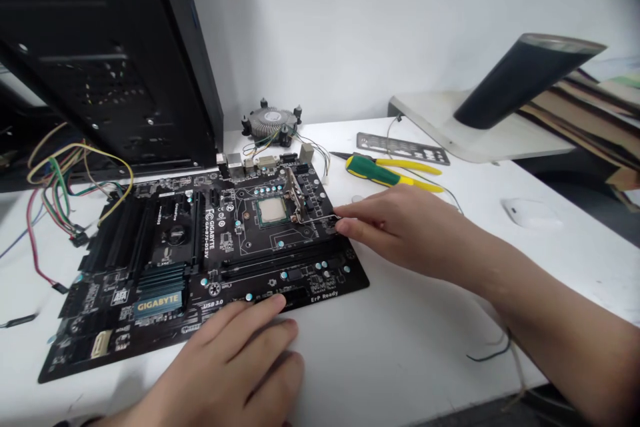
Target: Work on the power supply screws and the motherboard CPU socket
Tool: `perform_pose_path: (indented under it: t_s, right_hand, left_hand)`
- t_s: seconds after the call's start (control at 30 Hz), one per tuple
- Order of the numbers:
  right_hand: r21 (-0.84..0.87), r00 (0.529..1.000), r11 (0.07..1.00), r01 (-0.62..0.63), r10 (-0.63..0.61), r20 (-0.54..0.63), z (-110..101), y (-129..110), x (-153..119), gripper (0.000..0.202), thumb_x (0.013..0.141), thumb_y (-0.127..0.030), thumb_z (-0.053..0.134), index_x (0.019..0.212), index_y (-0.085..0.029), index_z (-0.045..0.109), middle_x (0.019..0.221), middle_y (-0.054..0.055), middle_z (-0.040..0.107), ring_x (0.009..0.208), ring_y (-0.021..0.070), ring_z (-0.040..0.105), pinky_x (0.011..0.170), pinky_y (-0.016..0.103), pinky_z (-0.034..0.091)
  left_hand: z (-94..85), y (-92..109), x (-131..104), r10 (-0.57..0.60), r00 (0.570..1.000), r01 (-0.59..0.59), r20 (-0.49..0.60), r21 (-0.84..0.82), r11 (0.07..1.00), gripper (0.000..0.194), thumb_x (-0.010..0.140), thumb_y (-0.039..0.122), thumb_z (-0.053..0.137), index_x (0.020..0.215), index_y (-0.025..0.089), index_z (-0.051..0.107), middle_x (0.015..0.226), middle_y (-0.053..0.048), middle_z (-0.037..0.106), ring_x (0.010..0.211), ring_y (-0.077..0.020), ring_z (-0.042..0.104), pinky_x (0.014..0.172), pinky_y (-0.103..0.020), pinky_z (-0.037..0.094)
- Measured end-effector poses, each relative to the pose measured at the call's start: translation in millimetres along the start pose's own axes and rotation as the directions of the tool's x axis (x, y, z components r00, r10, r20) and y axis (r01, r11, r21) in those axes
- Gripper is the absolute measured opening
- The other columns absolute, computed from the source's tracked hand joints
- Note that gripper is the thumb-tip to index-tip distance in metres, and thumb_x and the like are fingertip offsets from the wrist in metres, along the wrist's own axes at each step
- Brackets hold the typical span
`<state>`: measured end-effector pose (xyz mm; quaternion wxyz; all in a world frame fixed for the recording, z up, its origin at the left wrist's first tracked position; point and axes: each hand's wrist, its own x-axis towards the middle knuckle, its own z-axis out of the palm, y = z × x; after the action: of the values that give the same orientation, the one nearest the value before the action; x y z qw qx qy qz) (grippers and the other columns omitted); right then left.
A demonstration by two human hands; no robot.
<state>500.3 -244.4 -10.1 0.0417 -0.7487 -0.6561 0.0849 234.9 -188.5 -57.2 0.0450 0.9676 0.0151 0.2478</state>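
A black Gigabyte motherboard [215,280] lies flat on the white table. A square processor [273,210] sits in its socket, and the metal socket cover [296,195] stands tilted up beside it. At the board's right side, my right hand [400,227] pinches the end of the thin metal socket lever [317,219] between thumb and fingertips. My left hand [240,360] lies palm down over the board's near edge, its fingers stretched and slightly apart, holding nothing. A blue heatsink [161,293] is left of that hand.
A black computer case [115,47] with loose coloured wires [55,193] stands behind left. At the back lie a round CPU cooler [270,123], green-and-yellow-handled pliers [375,171] and an I/O shield [400,147]. A monitor stand [510,87] and a white mouse [530,211] are right.
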Motion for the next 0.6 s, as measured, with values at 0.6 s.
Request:
perform_pose_path:
  t_s: [0.6]
  right_hand:
    - [-0.127,0.853,0.959,0.251,-0.282,-0.440,20,10,2,0.036,0.099,-0.031,0.045,0.081,-0.017,0.073,0.077,0.005,0.050,0.061,0.0127,0.045,0.053,0.027,0.034]
  left_hand:
    - [-4.3,2,2,-0.012,0.999,0.015,0.051,-0.072,0.997,0.023,0.100,0.031,0.048,0.091,0.019,0.066,0.102,-0.001,0.075,0.111,-0.0218,0.063,0.095,-0.033,0.048]
